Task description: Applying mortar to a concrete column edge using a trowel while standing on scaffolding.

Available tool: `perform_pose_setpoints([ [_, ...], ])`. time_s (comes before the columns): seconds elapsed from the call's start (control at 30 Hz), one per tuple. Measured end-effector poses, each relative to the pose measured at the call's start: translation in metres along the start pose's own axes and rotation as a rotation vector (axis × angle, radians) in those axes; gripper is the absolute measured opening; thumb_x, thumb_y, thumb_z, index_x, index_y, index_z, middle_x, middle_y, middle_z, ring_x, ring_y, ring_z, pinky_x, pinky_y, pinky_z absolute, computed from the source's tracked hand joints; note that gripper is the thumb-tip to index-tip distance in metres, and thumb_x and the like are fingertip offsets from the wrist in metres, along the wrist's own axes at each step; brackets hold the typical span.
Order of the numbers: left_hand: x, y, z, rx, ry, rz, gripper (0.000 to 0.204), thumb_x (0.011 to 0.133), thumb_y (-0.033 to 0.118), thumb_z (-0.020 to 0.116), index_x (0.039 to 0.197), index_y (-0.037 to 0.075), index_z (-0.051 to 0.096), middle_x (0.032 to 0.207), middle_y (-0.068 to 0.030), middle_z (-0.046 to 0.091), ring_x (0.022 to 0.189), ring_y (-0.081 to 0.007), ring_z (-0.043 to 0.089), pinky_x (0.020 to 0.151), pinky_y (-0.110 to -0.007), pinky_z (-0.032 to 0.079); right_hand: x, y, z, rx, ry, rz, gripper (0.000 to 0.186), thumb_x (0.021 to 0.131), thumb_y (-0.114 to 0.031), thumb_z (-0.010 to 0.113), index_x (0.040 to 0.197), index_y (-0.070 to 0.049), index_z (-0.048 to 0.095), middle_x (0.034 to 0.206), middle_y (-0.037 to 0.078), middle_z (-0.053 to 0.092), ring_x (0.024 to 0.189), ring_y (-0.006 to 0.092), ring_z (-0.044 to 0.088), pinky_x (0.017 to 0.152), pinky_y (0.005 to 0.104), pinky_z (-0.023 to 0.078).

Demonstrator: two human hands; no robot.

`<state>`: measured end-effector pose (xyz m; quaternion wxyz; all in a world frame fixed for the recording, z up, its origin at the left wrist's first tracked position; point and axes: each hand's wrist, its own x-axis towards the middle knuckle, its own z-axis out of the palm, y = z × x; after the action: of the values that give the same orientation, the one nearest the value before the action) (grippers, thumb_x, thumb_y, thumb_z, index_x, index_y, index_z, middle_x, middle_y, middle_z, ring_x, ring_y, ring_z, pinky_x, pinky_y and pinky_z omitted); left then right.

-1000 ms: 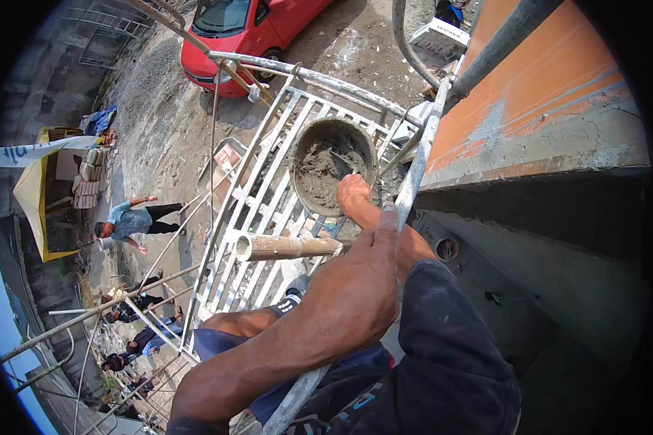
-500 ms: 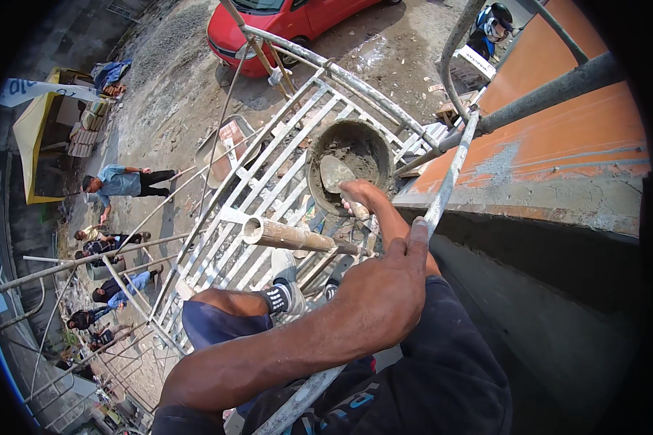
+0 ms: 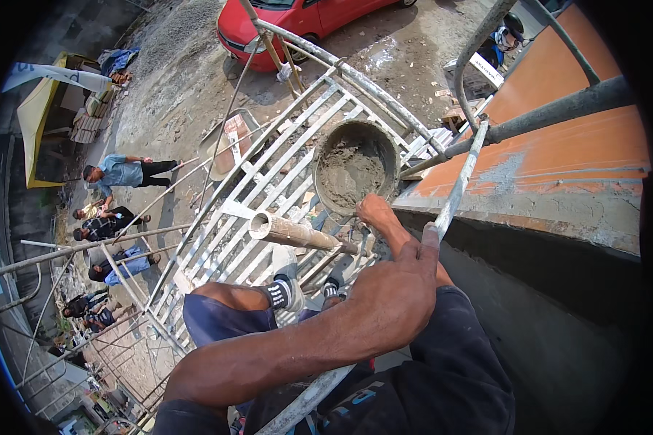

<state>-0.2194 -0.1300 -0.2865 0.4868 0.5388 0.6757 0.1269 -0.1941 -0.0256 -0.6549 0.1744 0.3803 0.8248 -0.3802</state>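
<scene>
A round bucket (image 3: 317,177) of wet grey mortar (image 3: 352,170) stands on the slatted platform ahead of me. My right hand (image 3: 376,212) is closed at the bucket's near rim. What its fingers hold, if anything, is hidden, and no trowel shows in the mortar. My left arm crosses in front of my body. My left hand (image 3: 403,286) is wrapped round a paint-spattered scaffold tube (image 3: 457,185) that slants past my lap. A thick hollow pole (image 3: 297,233) points left just beyond that hand.
The white slatted platform (image 3: 228,235) lies under my feet, with scaffold rails around it. An orange wall (image 3: 573,141) with a rough cement ledge (image 3: 530,223) rises at the right. On the ground below are a red car (image 3: 326,25), a wheelbarrow (image 3: 228,145) and several people (image 3: 127,174).
My right hand has drawn back from inside the bucket to its near rim. The trowel it held in the mortar has gone from sight. My left hand keeps its grip on the tube.
</scene>
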Motion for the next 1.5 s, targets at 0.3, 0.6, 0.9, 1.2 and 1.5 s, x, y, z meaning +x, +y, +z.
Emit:
perform_pose_setpoints([
  [0.3, 0.001, 0.003, 0.006, -0.017, 0.007, 0.049, 0.075, 0.083, 0.005, 0.052, 0.146, -0.015, 0.017, 0.116, -0.0421, 0.052, 0.085, -0.0515, 0.063, 0.077, -0.055, 0.050, 0.008, 0.010, 0.004, 0.176, -0.127, -0.083, 0.053, 0.087, -0.043, 0.059, 0.087, 0.010, 0.066, 0.085, 0.032, 0.066, 0.083, 0.0459, 0.066, 0.077, 0.0507, 0.051],
  [0.6, 0.002, -0.007, 0.005, 0.136, 0.052, 0.103, 0.066, 0.086, 0.004, 0.047, 0.143, -0.016, 0.022, 0.119, -0.0415, 0.052, 0.100, -0.0513, 0.060, 0.086, -0.053, 0.049, -0.044, 0.049, 0.003, 0.724, 0.029, -0.108, 0.044, 0.091, -0.045, 0.062, 0.084, -0.001, 0.067, 0.068, 0.004, 0.060, 0.062, 0.0147, 0.056, 0.057, 0.0379, 0.046],
  [0.9, 0.017, 0.007, 0.008, 0.274, 0.086, 0.055, 0.053, 0.094, 0.015, 0.049, 0.142, -0.002, 0.034, 0.097, -0.0277, 0.062, 0.081, -0.0382, 0.066, 0.073, -0.047, 0.052, -0.216, 0.049, 0.027, 1.196, 0.245, 0.107, 0.045, 0.092, -0.045, 0.056, 0.090, 0.000, 0.059, 0.075, 0.007, 0.062, 0.067, 0.0151, 0.060, 0.063, 0.0352, 0.048],
  [1.2, 0.002, 0.018, 0.004, 0.297, 0.022, -0.007, 0.047, 0.090, 0.016, 0.055, 0.134, 0.003, 0.044, 0.088, -0.0123, 0.060, 0.064, -0.0206, 0.062, 0.057, -0.035, 0.054, -0.355, 0.003, -0.003, 1.814, 1.014, -0.030, 0.037, 0.093, -0.033, 0.057, 0.113, -0.003, 0.057, 0.078, 0.002, 0.055, 0.065, 0.0107, 0.058, 0.055, 0.0277, 0.048],
  [1.5, 0.021, -0.007, -0.011, 0.330, 0.030, 0.012, 0.043, 0.089, 0.013, 0.058, 0.129, 0.002, 0.047, 0.084, -0.0109, 0.059, 0.063, -0.0203, 0.060, 0.054, -0.034, 0.052, -0.399, -0.019, -0.118, 1.991, 1.891, -0.471, 0.039, 0.093, -0.018, 0.058, 0.127, -0.005, 0.044, 0.089, 0.006, 0.053, 0.067, 0.0156, 0.055, 0.058, 0.0340, 0.051],
])
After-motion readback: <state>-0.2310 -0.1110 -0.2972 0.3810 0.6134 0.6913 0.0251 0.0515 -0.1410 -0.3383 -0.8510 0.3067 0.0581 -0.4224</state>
